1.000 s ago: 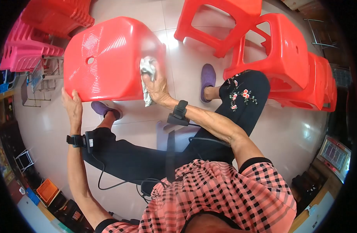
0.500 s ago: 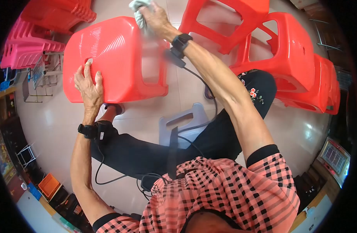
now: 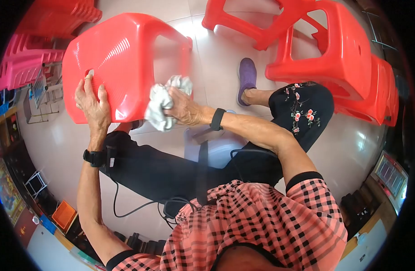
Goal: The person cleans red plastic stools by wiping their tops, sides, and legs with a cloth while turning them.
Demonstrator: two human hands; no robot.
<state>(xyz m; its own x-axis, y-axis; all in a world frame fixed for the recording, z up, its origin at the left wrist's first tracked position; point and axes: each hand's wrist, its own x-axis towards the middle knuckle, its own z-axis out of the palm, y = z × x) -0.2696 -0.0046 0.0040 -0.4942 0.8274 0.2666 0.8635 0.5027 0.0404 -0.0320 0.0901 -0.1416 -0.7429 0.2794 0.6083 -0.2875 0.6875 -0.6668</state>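
A red plastic stool (image 3: 110, 54) is in front of me on the left, its ridged seat facing me and its legs pointing right. My left hand (image 3: 93, 103) lies on the seat with fingers spread, one fingertip at the small hole in the middle. At the seat's near right edge, my right hand (image 3: 185, 107) is closed on a crumpled pale cloth (image 3: 160, 106). The cloth is against or just beside the stool's side; exact contact is hard to make out.
More red stools (image 3: 347, 54) stand on the right, some stacked. Pink stools (image 3: 18, 70) are stacked at the far left near a metal frame (image 3: 40, 90). A bluish-grey low stool (image 3: 221, 147) is between my legs. A black cable (image 3: 135, 212) hangs near my waist.
My right hand has brought the cloth from the stool's far corner back towards me, to its near right edge. The stool and my left hand have shifted slightly left in view.
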